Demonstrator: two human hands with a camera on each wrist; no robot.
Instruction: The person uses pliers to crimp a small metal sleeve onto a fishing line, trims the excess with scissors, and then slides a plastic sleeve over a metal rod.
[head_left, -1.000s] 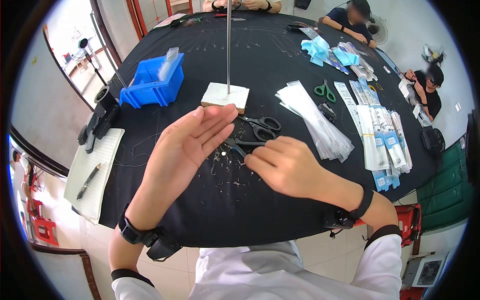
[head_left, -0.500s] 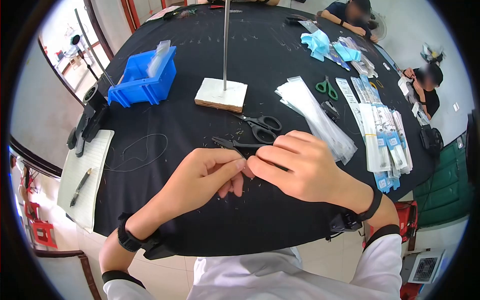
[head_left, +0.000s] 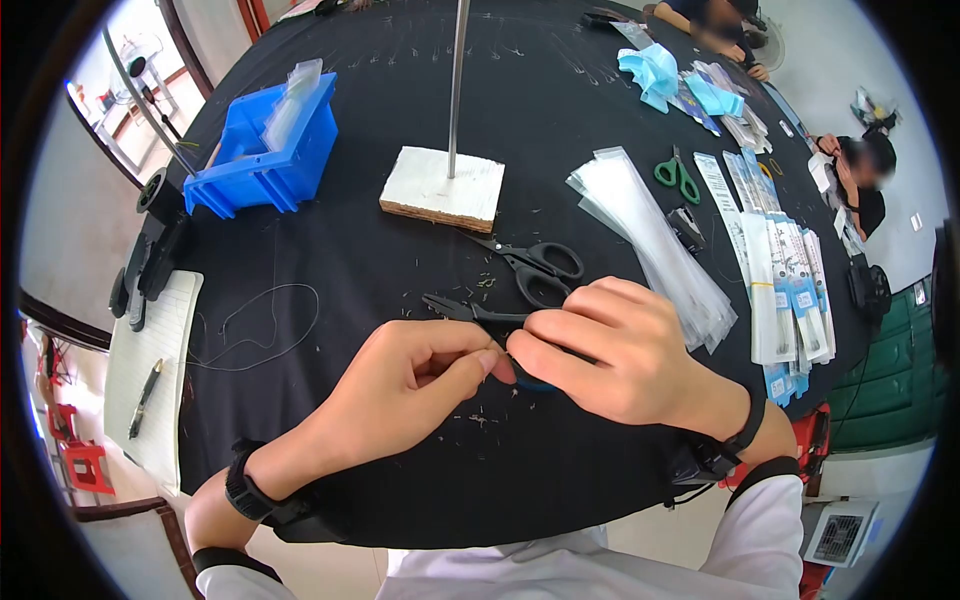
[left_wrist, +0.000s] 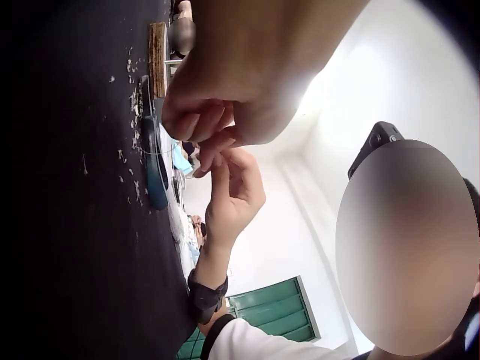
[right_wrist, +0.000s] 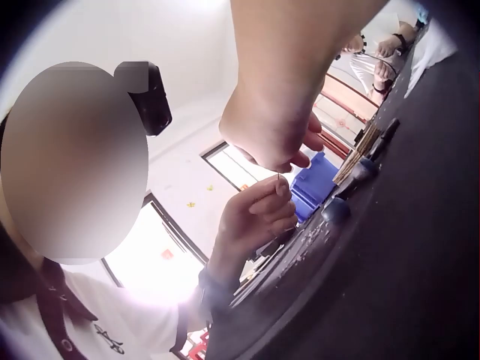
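Note:
Over the front of the black cloth, my left hand [head_left: 405, 385] and right hand [head_left: 625, 350] meet fingertip to fingertip. Thumb and forefinger of each pinch at a very fine line [left_wrist: 159, 153], which shows as a faint curve by the fingers in the left wrist view. Whatever small piece sits between the fingertips is hidden. Pliers [head_left: 462, 310] with dark jaws lie just beyond, their blue handles [left_wrist: 155, 169] partly covered by my right hand. Behind them rest black-handled scissors [head_left: 545, 268]. Small metallic-looking bits [head_left: 480, 422] are scattered around the hands.
A white block [head_left: 435, 185] carries an upright metal rod. To the left are a blue bin [head_left: 300, 165], a notebook [head_left: 150, 335] with a pen, and a loose line loop [head_left: 265, 345]. Clear sleeves [head_left: 660, 255], green scissors [head_left: 677, 178] and packets [head_left: 790, 270] lie right.
My left hand, raised with straight fingers a second ago, has come down to the right hand's fingertips and now pinches there. The right hand has stayed near the pliers; the head view has shifted.

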